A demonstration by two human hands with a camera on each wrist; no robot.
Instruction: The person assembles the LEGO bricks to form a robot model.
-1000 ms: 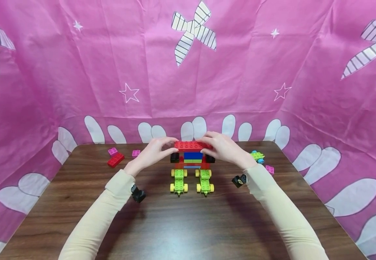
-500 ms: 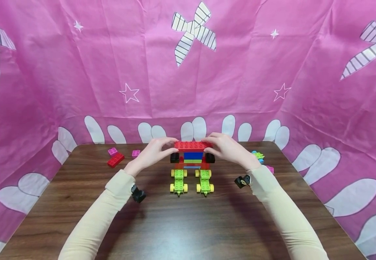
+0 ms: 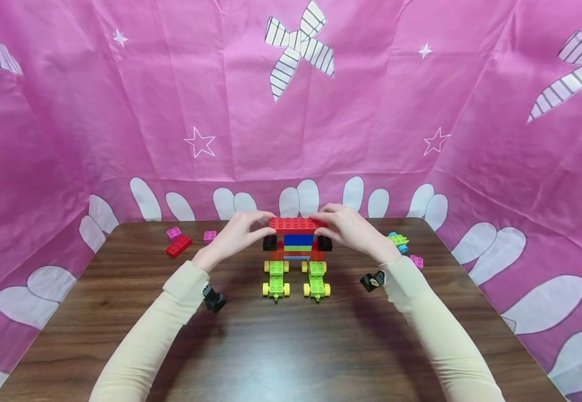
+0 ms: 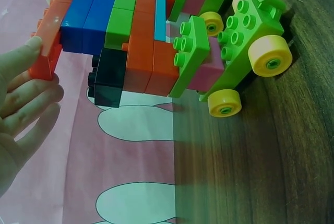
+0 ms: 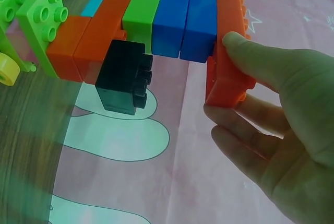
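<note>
A block figure stands on the table with a long red brick (image 3: 295,225) across its top. My left hand (image 3: 235,235) pinches the left end of that brick, thumb on the near side and fingers behind. At the right end, my right hand (image 3: 353,230) pinches it the same way. Blue bricks (image 4: 83,18) sit under the red one, with green bricks (image 5: 143,12) below them. Black bricks (image 3: 270,243) flank the figure's sides. Its base is two lime wheeled pieces (image 3: 276,286) with yellow wheels (image 4: 270,56), joined through pink bricks (image 4: 209,67).
Back left on the table (image 3: 271,352) lie a red brick (image 3: 179,245) and pink bricks (image 3: 173,233). At the back right are a lime wheeled piece (image 3: 399,240) with blue wheels and a pink brick (image 3: 416,261). A pink curtain (image 3: 361,123) hangs behind the table.
My right hand has shifted slightly right, from farther over the red brick to its right end. My left hand and the figure stay in place.
</note>
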